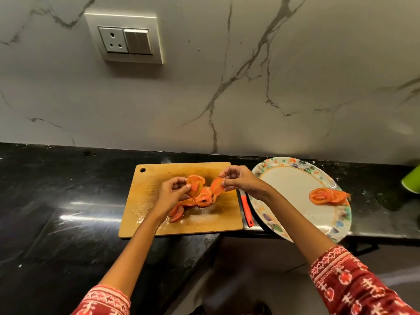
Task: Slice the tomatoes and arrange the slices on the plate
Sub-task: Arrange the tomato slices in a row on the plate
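While the cutting board (181, 201) overhangs the counter edge (213, 237), your left hand (171, 193) pinches a tomato slice (195, 185), your right hand (241, 180) pinches another slice (217, 185); the plate (288, 185) beside holds arranged slices (327, 196).

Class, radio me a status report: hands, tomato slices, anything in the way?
Left hand holds a red tomato slice; right hand pinches another slice. Slice pile on wooden board; few on floral-rimmed plate. Red-handled knife lies between.
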`<state>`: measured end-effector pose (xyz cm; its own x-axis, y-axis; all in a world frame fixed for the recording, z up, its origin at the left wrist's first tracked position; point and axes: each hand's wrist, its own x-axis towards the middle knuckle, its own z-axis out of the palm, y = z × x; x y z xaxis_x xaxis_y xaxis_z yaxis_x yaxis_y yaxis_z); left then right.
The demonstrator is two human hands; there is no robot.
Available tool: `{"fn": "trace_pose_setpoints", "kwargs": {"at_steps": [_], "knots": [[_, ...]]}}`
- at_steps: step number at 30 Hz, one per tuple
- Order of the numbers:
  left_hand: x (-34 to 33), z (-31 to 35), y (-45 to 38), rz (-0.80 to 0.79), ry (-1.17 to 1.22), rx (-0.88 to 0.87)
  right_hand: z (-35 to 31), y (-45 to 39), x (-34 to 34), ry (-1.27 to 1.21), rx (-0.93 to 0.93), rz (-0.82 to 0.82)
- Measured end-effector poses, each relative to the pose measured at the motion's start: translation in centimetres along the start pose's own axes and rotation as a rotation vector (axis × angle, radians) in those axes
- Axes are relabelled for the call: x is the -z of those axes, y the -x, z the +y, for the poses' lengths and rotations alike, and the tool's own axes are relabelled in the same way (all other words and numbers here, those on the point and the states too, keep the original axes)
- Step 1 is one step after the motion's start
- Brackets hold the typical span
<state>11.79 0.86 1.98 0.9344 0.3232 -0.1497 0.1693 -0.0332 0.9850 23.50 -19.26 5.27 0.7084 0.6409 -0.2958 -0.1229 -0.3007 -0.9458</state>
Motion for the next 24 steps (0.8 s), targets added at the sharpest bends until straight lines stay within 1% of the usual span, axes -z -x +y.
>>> {"fn": "trace_pose_setpoints", "kwargs": {"at_steps": [3, 4, 7, 9, 12, 15, 17, 18, 20, 24], "knots": [[-2.6, 0.4, -0.6, -0.062, -0.041, -0.022, 2.1, 2.5, 2.9, -0.012, -0.027, 0.082], [-4.4, 0.5, -1.2, -0.104, -0.064, -0.03, 3.1, 3.9, 4.6, -0.008, -0.034, 0.138], [-7.0, 0.6, -1.6, -0.127, -0.107, -0.045, 5.0, 6.1, 6.9, -0.011, -0.049, 0.244], [-10.2, 0.5, -2.2, -0.196, -0.138, -0.052, 6.2, 8.1, 9.3, -0.021, -0.069, 0.363], [-15.5, 0.6, -3.2, -0.295, -0.228, -0.081, 8.0, 11.0, 13.5, 0.041, -0.113, 0.541], [-20.1, 0.7, -4.1, -0.306, -0.365, -0.144, 9.6, 13.0, 17.4, 0.133, -0.083, 0.705], [-23.0, 0.8, -4.6, -0.322, -0.429, -0.173, 9.9, 14.3, 19.6, 0.156, -0.114, 0.815], [-24.2, 0.9, -4.7, -0.331, -0.439, -0.172, 9.8, 14.7, 20.3, 0.162, -0.133, 0.844], [-26.8, 0.9, -5.2, -0.346, -0.437, -0.146, 9.7, 15.1, 21.7, 0.169, -0.138, 0.823], [-31.3, 0.8, -5.7, -0.363, -0.444, -0.132, 9.7, 14.2, 23.2, 0.279, -0.107, 0.65]]}}
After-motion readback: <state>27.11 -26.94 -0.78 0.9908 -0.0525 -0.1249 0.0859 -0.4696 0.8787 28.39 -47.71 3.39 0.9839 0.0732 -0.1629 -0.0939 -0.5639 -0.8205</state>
